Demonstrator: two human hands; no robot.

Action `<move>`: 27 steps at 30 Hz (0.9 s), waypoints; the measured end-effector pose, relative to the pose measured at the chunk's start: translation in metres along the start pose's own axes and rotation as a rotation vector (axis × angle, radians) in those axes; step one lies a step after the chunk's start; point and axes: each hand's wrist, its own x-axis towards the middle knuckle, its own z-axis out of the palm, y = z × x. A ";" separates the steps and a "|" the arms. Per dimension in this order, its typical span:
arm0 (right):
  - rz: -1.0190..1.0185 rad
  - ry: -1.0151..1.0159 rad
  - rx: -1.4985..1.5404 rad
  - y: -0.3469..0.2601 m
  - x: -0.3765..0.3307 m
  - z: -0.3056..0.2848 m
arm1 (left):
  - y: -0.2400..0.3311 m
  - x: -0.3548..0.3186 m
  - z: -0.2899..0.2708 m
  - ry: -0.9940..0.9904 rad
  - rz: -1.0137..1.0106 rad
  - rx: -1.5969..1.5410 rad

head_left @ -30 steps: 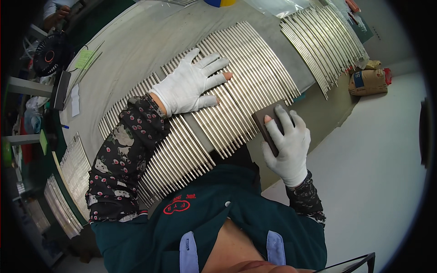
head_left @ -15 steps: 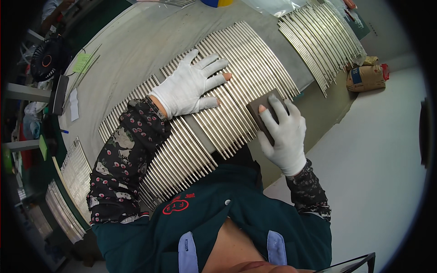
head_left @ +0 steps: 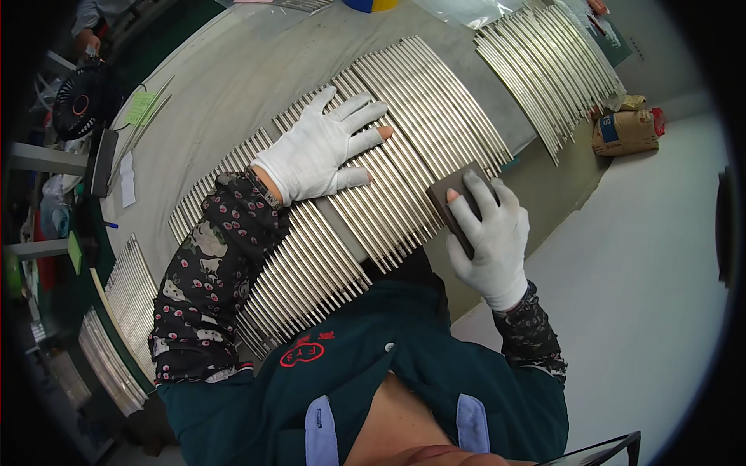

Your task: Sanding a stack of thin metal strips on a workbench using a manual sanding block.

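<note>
Press the rods (head_left: 458,116) evenly under the left hand (head_left: 315,151), spread wide and grasping nothing, with the block (head_left: 449,185) held level in the half-closed right hand (head_left: 495,242).

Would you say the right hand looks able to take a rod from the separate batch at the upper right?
Probably not as things stand: the right hand holds a dark block, which keeps it occupied, though the way to the separate batch of rods looks free.

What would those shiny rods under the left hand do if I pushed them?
The shiny rods look round and smooth, so they'd probably roll. Their metallic shine suggests they're stiff. The left hand, spread over some, may stop those rolling.
</note>
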 end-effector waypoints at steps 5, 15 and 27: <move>-0.045 0.009 -0.013 -0.002 0.016 0.006 | -0.004 -0.004 0.006 0.047 -0.019 0.012; -0.033 -0.044 0.104 0.016 -0.008 -0.017 | -0.002 -0.001 0.003 0.019 -0.009 -0.005; 0.150 0.159 0.093 0.022 -0.051 -0.022 | -0.007 -0.001 0.005 0.003 0.010 0.063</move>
